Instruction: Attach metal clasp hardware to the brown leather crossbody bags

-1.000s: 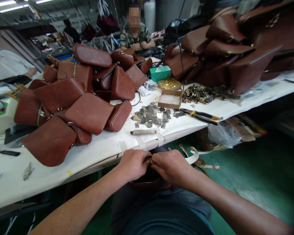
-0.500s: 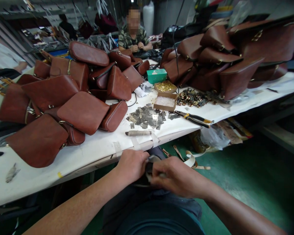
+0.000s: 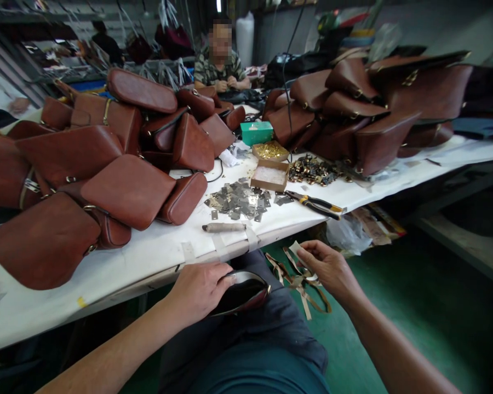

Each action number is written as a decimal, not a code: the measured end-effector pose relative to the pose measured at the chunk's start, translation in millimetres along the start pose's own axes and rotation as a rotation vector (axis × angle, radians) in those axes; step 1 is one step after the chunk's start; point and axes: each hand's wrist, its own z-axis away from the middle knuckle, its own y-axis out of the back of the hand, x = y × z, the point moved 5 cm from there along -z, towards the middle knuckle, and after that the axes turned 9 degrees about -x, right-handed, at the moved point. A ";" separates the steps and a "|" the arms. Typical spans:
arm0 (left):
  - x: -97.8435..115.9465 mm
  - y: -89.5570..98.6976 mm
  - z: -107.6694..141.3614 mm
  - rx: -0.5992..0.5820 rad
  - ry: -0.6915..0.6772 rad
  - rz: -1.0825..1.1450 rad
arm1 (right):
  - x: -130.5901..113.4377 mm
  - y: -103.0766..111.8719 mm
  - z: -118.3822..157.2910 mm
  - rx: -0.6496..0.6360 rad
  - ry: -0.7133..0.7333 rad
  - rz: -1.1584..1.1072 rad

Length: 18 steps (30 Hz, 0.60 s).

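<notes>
An open bag with a dark inside and a pale inner edge lies on my lap. My left hand is closed on its rim, thumb on the pale edge. To the right, away from the bag, my right hand pinches a small whitish strip between thumb and fingers. Flat metal plates lie in a loose heap on the table beyond my hands. Nearer the table edge rests a wrapped grey stick. Pliers with yellow and black handles lie right of the plates.
Brown bags are piled at the left and right of the white table. Between them stand a green box, two small cartons and dark metal fittings. A person sits across. Strips lie on the green floor.
My right hand has left the bag and moved right, now with the whitish strip in its fingers. The bag's opening has come into view. The camera view has shifted a little.
</notes>
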 end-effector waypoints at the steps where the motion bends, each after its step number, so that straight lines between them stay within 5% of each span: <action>1: -0.6 -1.9 2.4 -0.008 -0.005 0.022 | 8.5 2.5 -7.3 0.028 -0.004 0.005; 10: 1.1 -6.3 14.0 -0.020 0.027 0.133 | 45.5 -4.2 -71.7 0.070 0.038 -0.006; 18: 0.0 -2.9 1.7 -0.014 0.037 0.145 | 60.6 -0.2 -85.3 0.139 0.004 0.022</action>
